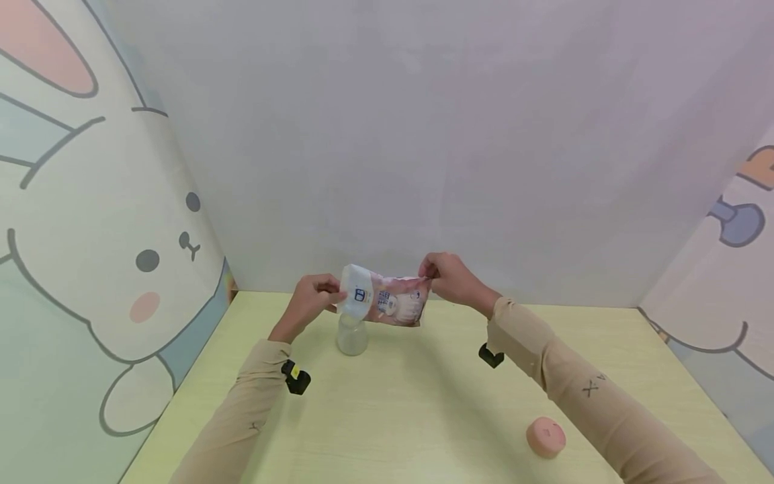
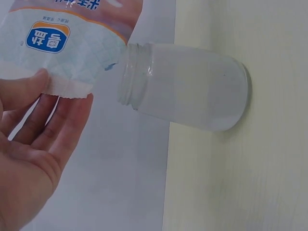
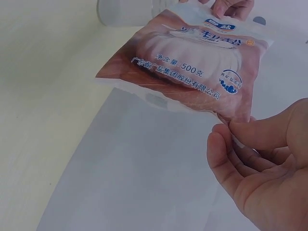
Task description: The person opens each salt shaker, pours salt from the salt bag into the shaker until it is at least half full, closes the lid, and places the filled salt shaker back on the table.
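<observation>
A pink and pale-blue plastic salt bag (image 1: 396, 302) (image 3: 187, 62) is held sideways above the table between both hands. My left hand (image 1: 305, 304) (image 2: 33, 139) pinches the edge of its pale-blue end between thumb and fingers. At the other end, my right hand (image 1: 453, 277) (image 3: 269, 159) pinches one corner. Below the pale-blue end a clear jar (image 1: 353, 339) (image 2: 192, 86) stands upright and uncapped, its threaded mouth close to a lower corner of the bag. The jar's walls look cloudy; I cannot tell how much is inside.
A round pink lid (image 1: 546, 437) lies on the pale wooden table (image 1: 363, 417) near the right forearm. Behind rises a plain grey-white backdrop (image 1: 387, 134). Cartoon-printed panels (image 1: 115, 282) border the left and right sides.
</observation>
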Demonstrator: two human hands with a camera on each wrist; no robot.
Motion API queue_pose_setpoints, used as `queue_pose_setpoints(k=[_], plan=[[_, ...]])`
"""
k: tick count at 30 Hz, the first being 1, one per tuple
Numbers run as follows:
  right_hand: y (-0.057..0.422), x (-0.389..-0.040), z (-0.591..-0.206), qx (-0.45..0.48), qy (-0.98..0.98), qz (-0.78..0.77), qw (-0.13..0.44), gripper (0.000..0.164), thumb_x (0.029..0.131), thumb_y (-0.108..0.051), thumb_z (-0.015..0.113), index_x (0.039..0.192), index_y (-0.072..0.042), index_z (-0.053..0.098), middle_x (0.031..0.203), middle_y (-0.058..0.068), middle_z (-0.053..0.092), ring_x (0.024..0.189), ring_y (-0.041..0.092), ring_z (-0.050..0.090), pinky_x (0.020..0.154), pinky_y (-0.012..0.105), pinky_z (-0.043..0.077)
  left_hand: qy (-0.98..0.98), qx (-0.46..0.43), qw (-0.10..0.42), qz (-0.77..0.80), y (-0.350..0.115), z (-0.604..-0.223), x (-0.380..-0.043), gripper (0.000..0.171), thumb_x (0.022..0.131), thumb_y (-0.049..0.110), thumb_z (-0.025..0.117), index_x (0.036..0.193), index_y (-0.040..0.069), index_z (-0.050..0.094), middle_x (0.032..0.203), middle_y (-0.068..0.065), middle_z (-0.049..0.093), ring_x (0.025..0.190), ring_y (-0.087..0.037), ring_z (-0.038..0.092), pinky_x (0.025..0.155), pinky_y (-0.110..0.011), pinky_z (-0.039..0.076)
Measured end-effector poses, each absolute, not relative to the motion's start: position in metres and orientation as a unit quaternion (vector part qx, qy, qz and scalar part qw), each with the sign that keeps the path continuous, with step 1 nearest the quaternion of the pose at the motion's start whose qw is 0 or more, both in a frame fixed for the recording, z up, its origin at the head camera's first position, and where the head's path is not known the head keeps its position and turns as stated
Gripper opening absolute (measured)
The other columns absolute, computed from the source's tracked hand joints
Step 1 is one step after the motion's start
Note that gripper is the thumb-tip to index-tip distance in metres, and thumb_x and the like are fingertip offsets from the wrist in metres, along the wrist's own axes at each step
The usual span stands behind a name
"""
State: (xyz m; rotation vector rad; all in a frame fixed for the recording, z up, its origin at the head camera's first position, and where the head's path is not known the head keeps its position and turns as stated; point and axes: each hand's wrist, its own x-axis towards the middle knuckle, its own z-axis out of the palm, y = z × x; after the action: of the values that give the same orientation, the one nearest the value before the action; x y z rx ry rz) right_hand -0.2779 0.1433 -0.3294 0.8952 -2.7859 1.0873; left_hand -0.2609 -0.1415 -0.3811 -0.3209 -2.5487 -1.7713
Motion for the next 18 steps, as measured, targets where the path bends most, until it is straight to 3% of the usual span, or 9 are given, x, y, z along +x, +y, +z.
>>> queue_pose_setpoints(k=[4, 12, 18], plan=[[0.144, -0.279, -0.330, 0.275, -0.897, 0.346, 0.001, 0.009, 0.083, 0.012, 0.057, 0.085, 0.003, 0.059, 0.080, 0.011, 0.062, 0.070, 0.020, 0.057, 0.063, 0.031, 0.053, -0.817, -0.110, 0.015, -0.566, -0.141, -0.377, -0.256, 0.012, 0.086, 0.000, 0.064, 0.092, -0.010, 0.063, 0.092, -0.023, 0.066, 0.085, -0.039, 0.063, 0.070, -0.048, 0.056], [0.143, -0.281, -0.330, 0.267, -0.901, 0.342, 0.000, 0.011, 0.083, 0.012, 0.058, 0.085, 0.002, 0.060, 0.080, 0.010, 0.063, 0.071, 0.019, 0.057, 0.064, 0.030, 0.053, -0.812, -0.100, 0.014, -0.575, -0.149, -0.404, -0.279, 0.012, 0.085, 0.007, 0.068, 0.090, -0.003, 0.066, 0.090, -0.016, 0.068, 0.081, -0.029, 0.065, 0.067, -0.043, 0.058], [0.142, -0.281, -0.329, 0.268, -0.901, 0.342, 0.003, 0.011, 0.083, 0.012, 0.058, 0.085, 0.002, 0.060, 0.080, 0.010, 0.063, 0.070, 0.019, 0.057, 0.064, 0.030, 0.053, -0.813, -0.097, 0.014, -0.574, -0.147, -0.399, -0.275, 0.011, 0.085, 0.005, 0.067, 0.090, -0.004, 0.065, 0.090, -0.017, 0.068, 0.082, -0.032, 0.065, 0.068, -0.045, 0.057]])
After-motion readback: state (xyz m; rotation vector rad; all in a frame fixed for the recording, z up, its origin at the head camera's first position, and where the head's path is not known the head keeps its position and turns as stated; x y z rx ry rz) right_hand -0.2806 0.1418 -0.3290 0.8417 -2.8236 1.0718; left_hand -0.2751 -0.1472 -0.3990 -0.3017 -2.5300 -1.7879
